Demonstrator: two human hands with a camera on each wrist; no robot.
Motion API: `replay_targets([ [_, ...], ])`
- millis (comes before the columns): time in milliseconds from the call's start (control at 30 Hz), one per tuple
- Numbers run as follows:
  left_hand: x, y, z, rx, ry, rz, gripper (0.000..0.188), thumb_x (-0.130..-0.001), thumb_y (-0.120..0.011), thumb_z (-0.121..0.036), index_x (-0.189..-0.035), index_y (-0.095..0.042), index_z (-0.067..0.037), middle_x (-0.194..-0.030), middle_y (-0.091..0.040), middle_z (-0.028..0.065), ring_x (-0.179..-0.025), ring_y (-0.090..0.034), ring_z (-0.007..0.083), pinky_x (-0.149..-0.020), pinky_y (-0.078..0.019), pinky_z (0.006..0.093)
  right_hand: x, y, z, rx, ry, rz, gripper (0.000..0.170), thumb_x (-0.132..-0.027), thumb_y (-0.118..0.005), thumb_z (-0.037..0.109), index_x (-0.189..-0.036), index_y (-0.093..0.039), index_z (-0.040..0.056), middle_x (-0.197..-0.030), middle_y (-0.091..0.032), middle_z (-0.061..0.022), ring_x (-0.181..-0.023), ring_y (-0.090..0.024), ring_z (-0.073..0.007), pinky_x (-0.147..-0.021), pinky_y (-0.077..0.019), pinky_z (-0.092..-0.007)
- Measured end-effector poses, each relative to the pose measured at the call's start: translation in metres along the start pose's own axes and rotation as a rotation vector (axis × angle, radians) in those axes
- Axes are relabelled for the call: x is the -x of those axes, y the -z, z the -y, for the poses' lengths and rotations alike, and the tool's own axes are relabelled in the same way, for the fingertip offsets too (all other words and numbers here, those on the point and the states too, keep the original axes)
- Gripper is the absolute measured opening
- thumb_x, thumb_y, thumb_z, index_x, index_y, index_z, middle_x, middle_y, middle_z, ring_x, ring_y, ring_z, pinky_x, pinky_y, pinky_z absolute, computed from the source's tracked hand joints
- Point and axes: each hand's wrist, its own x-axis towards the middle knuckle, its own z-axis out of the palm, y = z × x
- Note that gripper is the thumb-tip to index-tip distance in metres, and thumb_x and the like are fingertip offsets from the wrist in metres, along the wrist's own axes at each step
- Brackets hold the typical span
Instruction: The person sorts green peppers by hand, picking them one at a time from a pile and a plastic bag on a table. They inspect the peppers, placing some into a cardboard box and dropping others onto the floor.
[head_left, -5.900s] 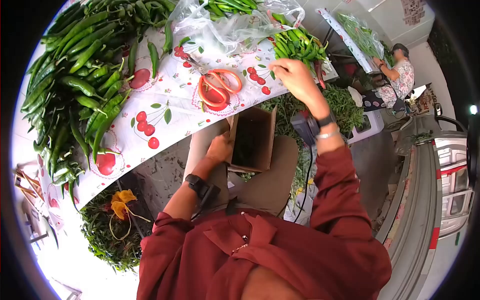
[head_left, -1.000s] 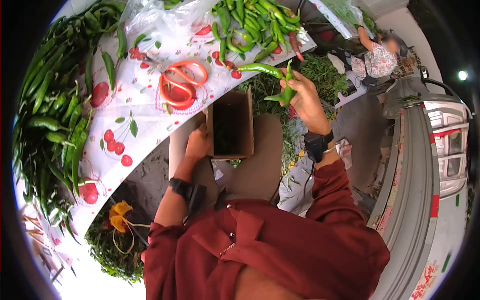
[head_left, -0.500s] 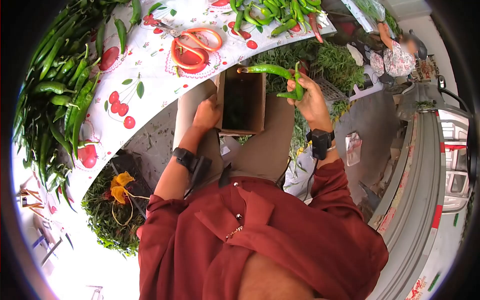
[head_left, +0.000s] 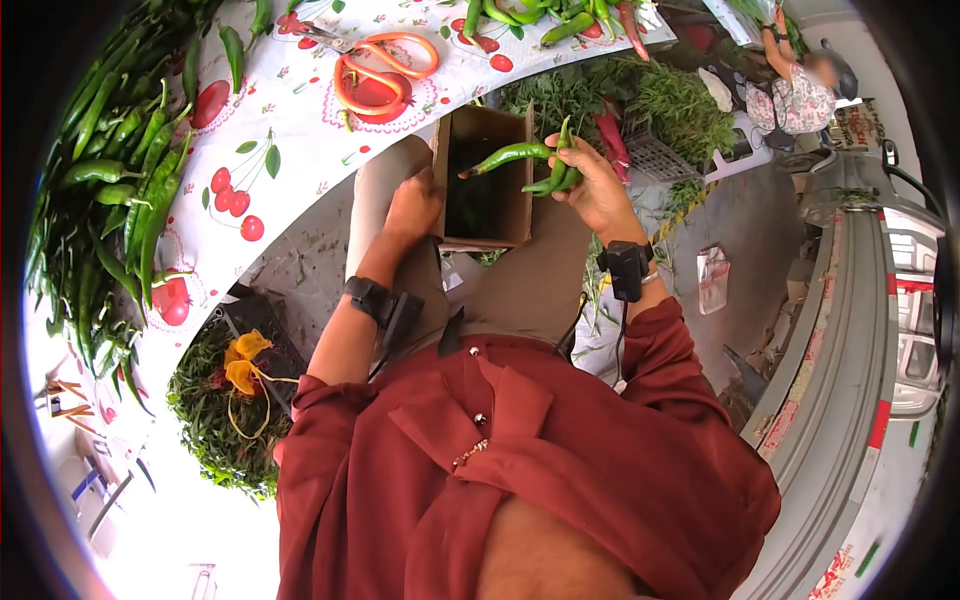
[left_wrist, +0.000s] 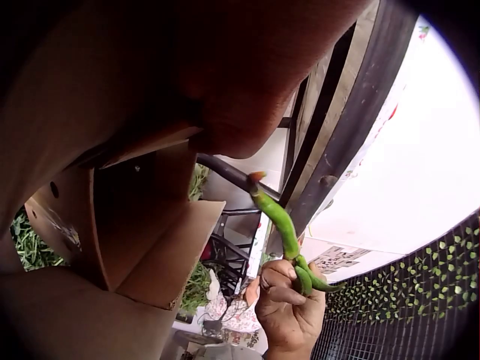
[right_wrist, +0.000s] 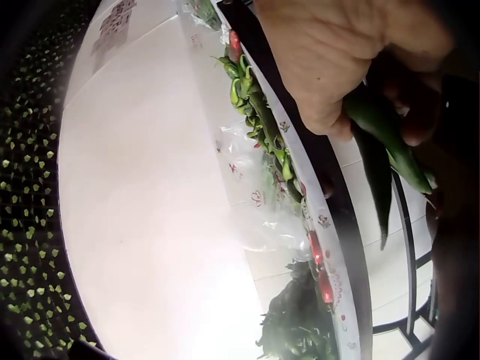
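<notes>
R hand [head_left: 597, 197] pinches several green peppers [head_left: 520, 154] btwn thumb & fingers, raised nr the box [head_left: 484, 242]; L hand [head_left: 413, 210] sits at box's L edge, its grip unclear. Light pinch, steady box prob. best vs. bruising/drops.

Right hand [left_wrist: 291, 316] pinching green peppers [left_wrist: 280, 225] near an open cardboard box [left_wrist: 177, 253].
The longer pepper's tip is orange-brown; the left hand [left_wrist: 241, 109], dark and close, shows above the box.
</notes>
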Motion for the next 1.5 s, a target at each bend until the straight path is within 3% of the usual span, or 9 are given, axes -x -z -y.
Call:
replay_targets([
  [267,-0.001,0.001,0.001,0.002,0.014,0.012,0.02,-0.072,-0.047,-0.011,-0.086,-0.049,0.004,-0.079,-0.054,0.0294,-0.082,-0.051,0.0435,-0.073,-0.0408,0.0466,-0.014,0.013,-0.014,-0.174,-0.095,0.009,0.019,-0.081,-0.055,0.023,-0.094,-0.056,0.0099,-0.077,-0.055,0.0004,-0.069,-0.048,-0.0089,-0.054,-0.0361,-0.0249],
  [367,-0.001,0.0,0.001,-0.005,0.0,0.001,0.02,-0.072,-0.048,-0.012,-0.085,-0.048,0.004,-0.079,-0.054,0.0296,-0.082,-0.05,0.0437,-0.073,-0.0406,0.0468,-0.013,0.017,-0.008,-0.315,-0.14,0.184,0.019,-0.082,-0.054,0.021,-0.096,-0.054,0.009,-0.085,-0.055,-0.002,-0.076,-0.049,-0.0112,-0.06,-0.0392,-0.0276],
  [533,0.001,0.002,-0.002,-0.023,0.015,0.009,0.024,-0.072,-0.048,-0.012,-0.09,-0.049,0.004,-0.081,-0.054,0.0294,-0.082,-0.051,0.0432,-0.074,-0.0407,0.0465,-0.003,0.003,0.005,-0.349,0.106,0.434,0.018,-0.083,-0.05,0.016,-0.099,-0.05,0.0082,-0.107,-0.049,-0.0063,-0.092,-0.049,-0.0184,-0.076,-0.0401,-0.0328],
  [633,0.002,0.002,-0.002,-0.014,0.014,-0.007,0.027,-0.072,-0.048,-0.013,-0.094,-0.05,0.004,-0.083,-0.055,0.029,-0.084,-0.051,0.0426,-0.076,-0.0411,0.0455,-0.004,0.001,0.012,-0.309,0.155,0.558,0.018,-0.083,-0.05,0.015,-0.1,-0.05,0.008,-0.111,-0.046,-0.0084,-0.096,-0.048,-0.0204,-0.082,-0.0387,-0.0343],
  [867,0.003,0.002,-0.003,0.019,0.032,-0.025,0.032,-0.072,-0.048,-0.013,-0.1,-0.05,0.003,-0.085,-0.055,0.0286,-0.086,-0.052,0.0416,-0.078,-0.0418,0.0443,-0.001,-0.015,0.03,-0.105,0.241,0.581,0.017,-0.083,-0.051,0.012,-0.098,-0.052,0.0059,-0.113,-0.046,-0.0097,-0.098,-0.048,-0.0195,-0.085,-0.0376,-0.0342],
  [1167,0.004,0.004,-0.007,-0.015,0.072,0.016,0.026,-0.073,-0.049,-0.014,-0.094,-0.051,0.002,-0.082,-0.056,0.028,-0.082,-0.053,0.0424,-0.076,-0.0428,0.0458,-0.001,-0.05,0.058,0.192,0.32,0.578,0.015,-0.083,-0.05,0.01,-0.097,-0.052,0.0041,-0.106,-0.051,-0.009,-0.091,-0.05,-0.0152,-0.076,-0.0418,-0.028],
  [1267,0.003,-0.001,-0.001,-0.024,0.058,0.005,0.025,-0.072,-0.049,-0.014,-0.092,-0.051,0.001,-0.081,-0.056,0.0275,-0.081,-0.053,0.0423,-0.075,-0.043,0.0463,-0.009,-0.074,0.073,0.272,0.336,0.55,0.015,-0.084,-0.05,0.01,-0.097,-0.053,0.0041,-0.1,-0.054,-0.0073,-0.086,-0.05,-0.012,-0.069,-0.0435,-0.0245],
  [1367,0.002,-0.005,0.004,-0.037,0.021,-0.02,0.02,-0.072,-0.049,-0.013,-0.086,-0.051,0.001,-0.078,-0.056,0.0265,-0.079,-0.054,0.0427,-0.073,-0.0434,0.0473,-0.03,-0.102,0.084,0.391,0.303,0.444,0.015,-0.084,-0.051,0.011,-0.096,-0.053,0.0031,-0.091,-0.054,-0.0032,-0.072,-0.05,-0.0072,-0.058,-0.0429,-0.0205],
  [1500,0.002,-0.007,0.001,-0.012,0.024,-0.048,0.017,-0.073,-0.048,-0.013,-0.084,-0.05,0.0,-0.076,-0.057,0.0257,-0.075,-0.054,0.0433,-0.071,-0.0437,0.048,-0.053,-0.154,0.102,0.644,0.32,0.557,0.019,-0.085,-0.051,0.017,-0.096,-0.054,0.0026,-0.082,-0.056,-0.001,-0.067,-0.05,-0.0057,-0.054,-0.0392,-0.0189],
])
